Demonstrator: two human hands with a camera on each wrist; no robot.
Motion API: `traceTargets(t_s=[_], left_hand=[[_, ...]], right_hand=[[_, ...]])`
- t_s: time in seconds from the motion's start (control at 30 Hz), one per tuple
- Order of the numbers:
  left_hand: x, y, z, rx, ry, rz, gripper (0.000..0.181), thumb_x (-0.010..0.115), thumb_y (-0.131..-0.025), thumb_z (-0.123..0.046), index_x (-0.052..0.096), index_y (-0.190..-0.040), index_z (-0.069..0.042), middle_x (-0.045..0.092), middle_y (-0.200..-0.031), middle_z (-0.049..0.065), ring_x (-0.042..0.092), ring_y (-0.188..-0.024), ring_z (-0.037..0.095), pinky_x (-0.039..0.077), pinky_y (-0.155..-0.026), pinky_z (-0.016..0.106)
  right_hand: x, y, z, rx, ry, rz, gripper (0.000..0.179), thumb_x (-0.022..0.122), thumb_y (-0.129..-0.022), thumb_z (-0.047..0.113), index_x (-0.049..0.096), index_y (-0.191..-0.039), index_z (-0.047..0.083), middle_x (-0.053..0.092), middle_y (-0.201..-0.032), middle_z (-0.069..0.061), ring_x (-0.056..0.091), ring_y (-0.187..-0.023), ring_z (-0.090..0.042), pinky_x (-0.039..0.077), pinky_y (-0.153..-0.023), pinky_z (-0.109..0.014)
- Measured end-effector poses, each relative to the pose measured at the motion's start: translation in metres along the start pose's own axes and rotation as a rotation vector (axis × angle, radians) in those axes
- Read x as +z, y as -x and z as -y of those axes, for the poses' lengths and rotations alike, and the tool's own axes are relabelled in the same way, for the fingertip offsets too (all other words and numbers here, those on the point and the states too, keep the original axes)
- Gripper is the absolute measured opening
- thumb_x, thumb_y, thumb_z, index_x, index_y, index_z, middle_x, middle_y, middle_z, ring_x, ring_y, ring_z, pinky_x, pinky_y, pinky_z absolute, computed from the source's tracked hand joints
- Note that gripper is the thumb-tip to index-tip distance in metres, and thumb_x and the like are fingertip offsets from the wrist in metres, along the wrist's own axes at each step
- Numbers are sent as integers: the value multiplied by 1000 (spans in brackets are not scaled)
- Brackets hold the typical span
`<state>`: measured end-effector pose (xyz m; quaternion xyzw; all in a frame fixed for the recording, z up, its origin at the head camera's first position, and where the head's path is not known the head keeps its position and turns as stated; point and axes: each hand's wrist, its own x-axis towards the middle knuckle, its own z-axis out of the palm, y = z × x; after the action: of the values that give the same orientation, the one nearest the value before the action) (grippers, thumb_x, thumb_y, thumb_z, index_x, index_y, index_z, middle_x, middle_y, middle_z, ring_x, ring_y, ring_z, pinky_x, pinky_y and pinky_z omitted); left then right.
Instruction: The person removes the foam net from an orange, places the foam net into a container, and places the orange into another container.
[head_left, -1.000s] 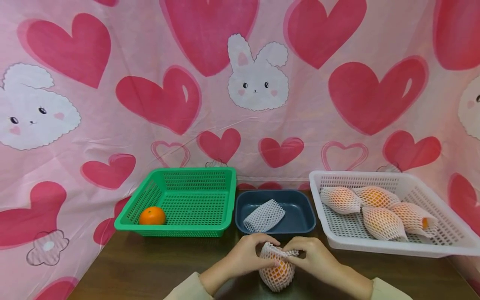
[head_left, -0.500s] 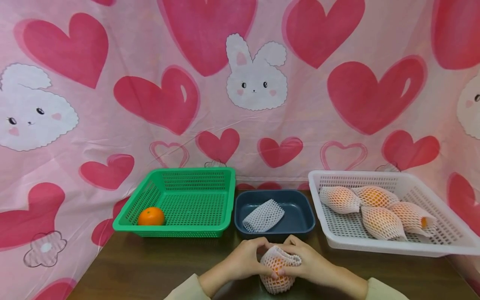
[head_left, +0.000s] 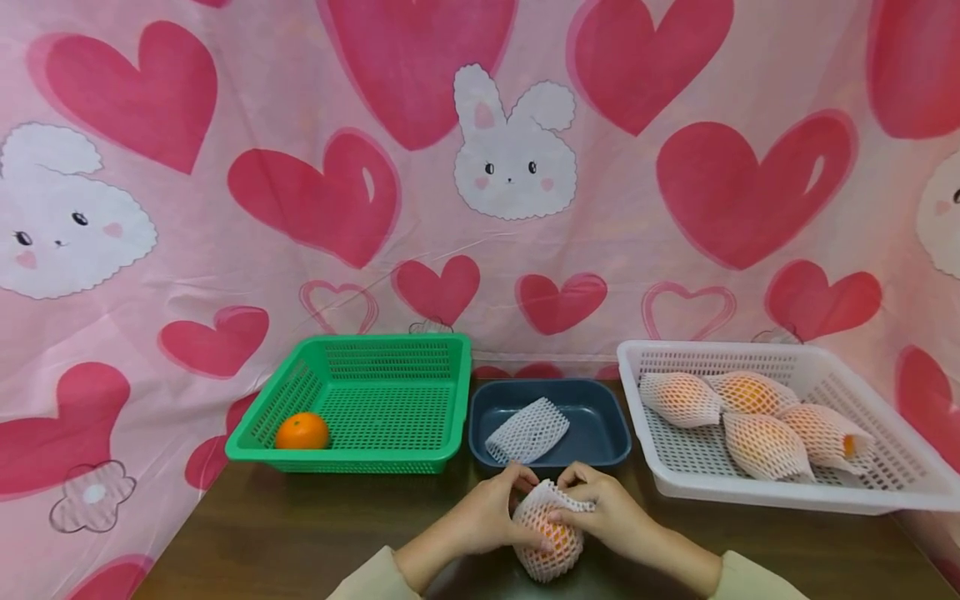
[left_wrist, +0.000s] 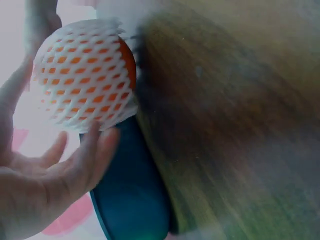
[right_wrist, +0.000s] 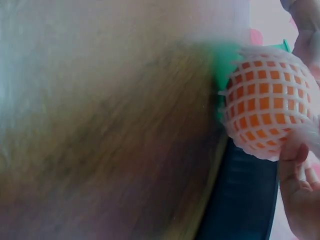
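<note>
An orange in a white foam net sleeve [head_left: 551, 546] is held between both hands at the table's front, just before the dark blue tray. My left hand [head_left: 491, 512] grips it from the left, thumb across the near side and fingers behind. My right hand [head_left: 611, 512] pinches the gathered upper edge of the net between thumb and fingers. In the left wrist view a strip of bare orange [left_wrist: 129, 62] shows at the net's open end. The right wrist view has the net stretched over the orange [right_wrist: 267, 102], with the right thumb at its edge.
A green basket [head_left: 375, 456] at left holds a bare orange [head_left: 302, 432]. The dark blue tray [head_left: 592, 433] behind the hands has a loose foam net [head_left: 528, 432] in it. At right, a white basket [head_left: 757, 497] contains several net-wrapped oranges [head_left: 765, 446].
The right hand has shifted its hold along the net's upper edge, lifting a fold of it and then drawing it rightward. The wrapped orange has tilted and moved slightly left.
</note>
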<state>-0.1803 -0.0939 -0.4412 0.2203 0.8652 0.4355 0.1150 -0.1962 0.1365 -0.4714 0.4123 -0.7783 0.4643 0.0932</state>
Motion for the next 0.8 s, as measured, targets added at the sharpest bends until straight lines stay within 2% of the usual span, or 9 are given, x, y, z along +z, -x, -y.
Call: traceTargets(t_s=[0.07, 0.2, 0.27, 0.3, 0.4, 0.47, 0.53, 0.67, 0.8], left_hand=[[0, -2, 7, -5, -24, 48, 68, 97, -68, -25, 59, -123, -14, 67, -107, -7, 60, -92, 4, 51, -79, 25], [12, -19, 53, 66, -70, 120, 80, 98, -63, -43, 59, -129, -20, 65, -107, -13, 61, -91, 3, 52, -77, 25], [14, -23, 63, 102, -82, 134, 81, 98, -63, -47, 59, -130, -21, 64, -108, -14, 60, -92, 2, 52, -76, 26], [13, -23, 61, 113, -77, 131, 79, 98, -63, -45, 60, -129, -22, 64, -107, -15, 60, -91, 2, 52, -75, 26], [3, -11, 32, 91, -62, 114, 73, 99, -64, -31, 62, -126, -17, 65, -106, -12, 60, -91, 4, 52, -77, 26], [-1, -3, 15, 63, -40, 98, 67, 98, -64, -24, 63, -121, -16, 65, -101, -12, 60, -89, 4, 51, -77, 26], [-2, -1, 9, 32, -40, 90, 63, 98, -65, -22, 63, -118, -18, 64, -99, -13, 59, -87, 3, 50, -76, 25], [-3, 2, 6, -13, -36, 81, 60, 97, -66, -24, 61, -114, -22, 63, -96, -15, 59, -85, 3, 50, -75, 26], [-4, 2, 8, -28, -9, 82, 65, 98, -63, -24, 62, -116, -22, 64, -97, -14, 60, -86, 4, 50, -76, 26]], right_hand=[[2, -1, 2, -28, -17, -23, 6, 83, -83, 8, 78, -81, 11, 57, -87, 5, 52, -82, 0, 49, -66, -23], [6, -4, 4, -111, -42, -60, 10, 83, -81, 5, 77, -79, 13, 47, -75, 4, 43, -72, 4, 43, -57, -15], [8, -5, 4, -138, -44, -70, 8, 83, -81, 5, 78, -82, 11, 44, -73, 2, 40, -71, 6, 40, -55, -13], [8, -5, 4, -153, -43, -76, 7, 83, -80, 4, 79, -83, 10, 44, -73, 2, 39, -71, 6, 39, -55, -12], [9, -6, 5, -161, -32, -73, 8, 84, -81, 4, 80, -87, 8, 45, -73, 2, 40, -71, 5, 40, -55, -13], [7, -5, 4, -124, -32, -48, 10, 84, -82, 5, 80, -90, 8, 50, -77, 3, 45, -73, 3, 44, -58, -16], [3, -4, 4, -67, -29, -11, 17, 84, -83, 10, 79, -99, 8, 57, -85, 5, 51, -79, 1, 49, -64, -20], [-7, 0, -1, 55, -55, 85, 47, 87, -81, 19, 69, -123, 7, 60, -103, 7, 55, -95, -4, 50, -79, -26], [-13, 4, -5, 80, -54, 161, 63, 92, -76, 22, 63, -130, 7, 60, -112, 4, 55, -103, -5, 50, -84, -26]])
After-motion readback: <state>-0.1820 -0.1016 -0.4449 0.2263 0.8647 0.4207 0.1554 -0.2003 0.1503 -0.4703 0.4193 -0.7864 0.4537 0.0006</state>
